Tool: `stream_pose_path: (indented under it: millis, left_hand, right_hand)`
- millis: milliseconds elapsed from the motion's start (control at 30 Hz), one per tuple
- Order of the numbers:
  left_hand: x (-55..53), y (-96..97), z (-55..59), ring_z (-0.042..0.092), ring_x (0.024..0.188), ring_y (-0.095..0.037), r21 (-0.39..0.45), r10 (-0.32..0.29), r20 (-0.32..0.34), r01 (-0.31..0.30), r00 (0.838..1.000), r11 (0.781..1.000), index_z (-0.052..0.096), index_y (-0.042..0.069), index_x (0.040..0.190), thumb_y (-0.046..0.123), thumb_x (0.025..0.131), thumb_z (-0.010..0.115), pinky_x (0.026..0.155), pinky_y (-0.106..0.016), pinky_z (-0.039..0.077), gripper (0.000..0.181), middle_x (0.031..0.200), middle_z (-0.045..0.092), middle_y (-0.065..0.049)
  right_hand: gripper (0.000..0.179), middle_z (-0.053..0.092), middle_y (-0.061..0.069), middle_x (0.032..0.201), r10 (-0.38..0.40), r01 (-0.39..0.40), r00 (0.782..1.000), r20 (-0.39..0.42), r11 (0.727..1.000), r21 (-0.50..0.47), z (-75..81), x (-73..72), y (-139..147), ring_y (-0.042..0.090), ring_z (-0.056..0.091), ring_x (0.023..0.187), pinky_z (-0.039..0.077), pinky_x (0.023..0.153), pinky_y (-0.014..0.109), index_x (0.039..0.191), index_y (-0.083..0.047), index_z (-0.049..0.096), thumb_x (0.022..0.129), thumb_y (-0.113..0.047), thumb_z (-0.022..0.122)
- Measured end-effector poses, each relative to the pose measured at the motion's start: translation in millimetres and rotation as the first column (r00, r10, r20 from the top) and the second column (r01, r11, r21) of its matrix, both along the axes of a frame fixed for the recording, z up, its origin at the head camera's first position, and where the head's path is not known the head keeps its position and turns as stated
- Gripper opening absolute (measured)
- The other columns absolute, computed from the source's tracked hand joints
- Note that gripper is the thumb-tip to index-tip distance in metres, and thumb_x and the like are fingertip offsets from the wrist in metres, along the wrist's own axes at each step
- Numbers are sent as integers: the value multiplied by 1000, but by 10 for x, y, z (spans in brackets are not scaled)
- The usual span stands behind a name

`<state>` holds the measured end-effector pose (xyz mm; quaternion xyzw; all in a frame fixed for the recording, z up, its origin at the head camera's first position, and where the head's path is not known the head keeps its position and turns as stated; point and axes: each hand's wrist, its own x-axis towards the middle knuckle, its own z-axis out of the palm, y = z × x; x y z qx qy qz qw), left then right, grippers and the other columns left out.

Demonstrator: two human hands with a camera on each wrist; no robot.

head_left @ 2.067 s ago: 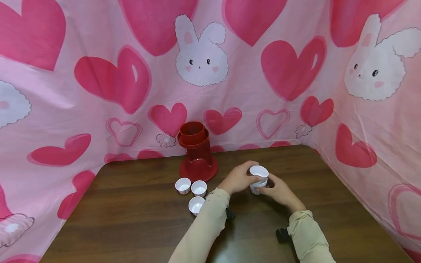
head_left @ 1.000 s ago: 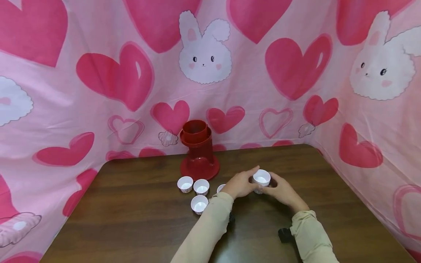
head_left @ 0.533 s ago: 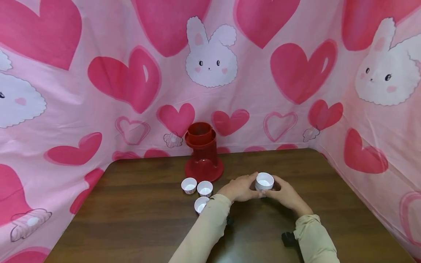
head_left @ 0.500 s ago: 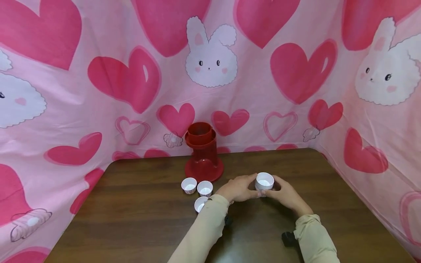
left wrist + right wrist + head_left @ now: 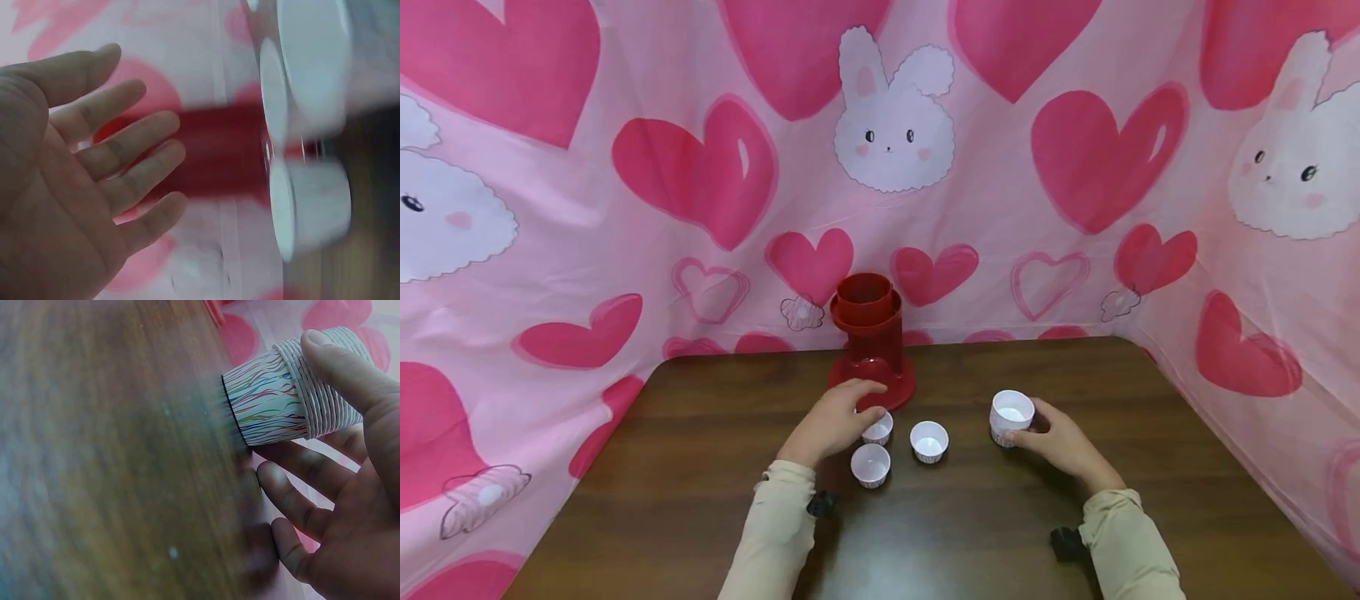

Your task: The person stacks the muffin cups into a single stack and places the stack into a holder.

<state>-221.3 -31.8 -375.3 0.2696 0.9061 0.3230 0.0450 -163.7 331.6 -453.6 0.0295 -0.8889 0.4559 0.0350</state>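
My right hand (image 5: 1063, 446) holds a stack of white paper baking cups (image 5: 1011, 417) at the right of the table, thumb on the near side. In the right wrist view the stack (image 5: 269, 403) shows ribbed rims and wavy coloured lines, its base at the tabletop. My left hand (image 5: 831, 425) hovers by the loose cups, fingers spread and holding nothing; its palm (image 5: 56, 206) shows in the left wrist view. One loose cup (image 5: 877, 431) is partly hidden by that hand, another cup (image 5: 870, 467) sits nearer, and a third cup (image 5: 929, 442) stands to the right.
A red cylindrical stand (image 5: 876, 342) with a round base and a cup-like top stands at the back of the brown wooden table (image 5: 700, 500). Behind it hangs a pink cloth (image 5: 985, 192) with hearts and rabbits. A black wrist device (image 5: 1067, 544) sits at the right cuff.
My left hand has left the stack and moved left to the loose cups, uncovering the cup between. My right hand stays on the stack. The head view has shifted slightly.
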Motion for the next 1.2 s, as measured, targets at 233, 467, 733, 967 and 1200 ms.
stream_pose_path:
  millis: [233, 467, 733, 967, 1200]
  left_hand:
    - [-185, -451, -185, 45, 135, -36, -41, 159, 127, -155, 979, 987, 50, 11, 149, 21, 89, 77, 108, -59, 37, 66, 147, 49, -15]
    - [-286, -519, -417, 39, 140, -39, -74, 193, 210, -182, 958, 981, 40, 6, 153, 26, 87, 81, 110, -60, 33, 81, 152, 43, -20]
    - [-308, -542, -541, 51, 128, -37, -33, 235, 197, -233, 952, 972, 52, 6, 144, 32, 86, 80, 106, -59, 39, 70, 139, 57, -16]
    - [-299, -538, -561, 56, 120, -34, -28, 247, 181, -246, 952, 969, 59, 9, 136, 34, 84, 82, 104, -58, 42, 62, 130, 62, -12]
    - [-290, -537, -592, 57, 118, -31, -19, 247, 181, -248, 952, 969, 60, 11, 134, 34, 85, 82, 103, -56, 43, 59, 129, 63, -10]
  right_hand:
    - [64, 65, 18, 120, -8, 8, 1000, 0, 1000, 19, 31, 13, 12, 35, 58, 112, 46, 95, 54, 135, 3, 55, 87, -29, 82]
    - [62, 65, 17, 120, -6, 7, 1000, -16, 1000, 27, 28, 7, 26, 33, 58, 111, 46, 95, 53, 134, 3, 55, 87, -28, 82]
    - [61, 65, 18, 120, 4, -4, 1000, -9, 1000, 24, 9, -11, 18, 35, 58, 113, 46, 95, 54, 134, 3, 55, 87, -28, 81]
    - [62, 65, 19, 120, -4, 5, 1000, -14, 999, 35, 3, -6, 20, 36, 57, 113, 44, 96, 56, 133, 4, 56, 87, -28, 82]
    - [65, 65, 18, 120, 8, -7, 999, -33, 1000, 24, -4, 0, 10, 33, 59, 111, 48, 93, 53, 135, 4, 54, 86, -27, 83]
